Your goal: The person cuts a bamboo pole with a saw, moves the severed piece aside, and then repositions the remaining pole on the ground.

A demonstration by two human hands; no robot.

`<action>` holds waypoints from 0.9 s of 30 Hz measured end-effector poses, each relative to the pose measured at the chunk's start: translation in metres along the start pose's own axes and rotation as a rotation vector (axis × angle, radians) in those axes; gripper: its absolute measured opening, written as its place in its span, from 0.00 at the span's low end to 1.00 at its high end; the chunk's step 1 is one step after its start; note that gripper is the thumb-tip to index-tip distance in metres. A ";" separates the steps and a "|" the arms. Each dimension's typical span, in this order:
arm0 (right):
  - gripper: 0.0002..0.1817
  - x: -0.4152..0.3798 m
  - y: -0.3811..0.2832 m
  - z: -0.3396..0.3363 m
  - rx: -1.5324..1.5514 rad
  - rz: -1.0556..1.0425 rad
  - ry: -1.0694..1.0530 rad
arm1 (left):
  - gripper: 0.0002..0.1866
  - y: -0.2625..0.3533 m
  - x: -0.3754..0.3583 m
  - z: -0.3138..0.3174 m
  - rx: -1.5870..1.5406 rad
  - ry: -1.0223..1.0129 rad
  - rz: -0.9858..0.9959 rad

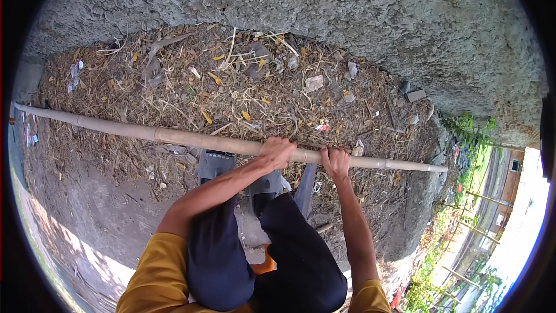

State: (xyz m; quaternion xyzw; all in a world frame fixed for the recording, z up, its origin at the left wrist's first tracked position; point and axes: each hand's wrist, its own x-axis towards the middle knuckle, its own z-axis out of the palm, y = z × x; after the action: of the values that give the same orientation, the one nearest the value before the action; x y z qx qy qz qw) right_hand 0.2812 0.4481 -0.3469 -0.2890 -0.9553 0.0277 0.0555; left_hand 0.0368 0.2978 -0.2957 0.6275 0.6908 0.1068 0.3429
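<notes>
Legs: dark trousers [220,261], knees bent up; an orange item [265,264] peeks out between them (function unclear).
Feet: grey footwear [215,165], toes close to the pole line. Pinch risk if the pole drops or rolls back.
Grey strip: a flat strip [305,188] just beside the footwear, identity unclear. If its edge is sharp, a shifting foot could catch it.
Left hand: left hand [278,152] over the pole, fingers curled round it, back of hand up.
Right hand: right hand [336,163] a short way along, thumb and fingers clasping the same pole.
Pole: bamboo pole [202,139] lies crosswise beyond the knees, longer run to the left. Grips sit close together, so that long side could swing or dip if either slips. Can't tell whether it touches the ground.
Litter: dry leaves and scraps [174,101] past the pole; poor footing, and a pole end could snag there.
Wall: rough grey wall [324,0] behind the litter; a swung end might knock it.
Right side: green plants [472,133] beyond the pole's right end.
</notes>
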 end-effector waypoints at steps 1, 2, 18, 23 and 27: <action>0.04 -0.012 0.005 0.015 -0.184 -0.164 0.240 | 0.18 -0.002 0.001 0.003 0.003 0.000 0.000; 0.05 -0.013 0.006 0.016 -0.129 -0.150 0.193 | 0.17 -0.006 0.001 0.009 0.005 0.001 0.014; 0.30 0.056 -0.023 -0.086 0.334 0.142 -0.778 | 0.21 -0.011 -0.001 0.019 0.069 0.064 0.016; 0.41 0.041 -0.032 -0.071 0.036 -0.052 -0.615 | 0.21 -0.012 -0.002 0.023 0.051 0.080 0.026; 0.31 0.033 -0.050 -0.053 -0.020 0.243 -0.601 | 0.21 -0.010 -0.002 0.019 0.069 0.118 0.034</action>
State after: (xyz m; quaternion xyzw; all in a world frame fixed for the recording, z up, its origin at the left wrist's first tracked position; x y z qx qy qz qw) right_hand 0.2329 0.4260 -0.2871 -0.3804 -0.8876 0.1088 -0.2356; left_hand 0.0405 0.2885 -0.3149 0.6430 0.7024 0.1254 0.2782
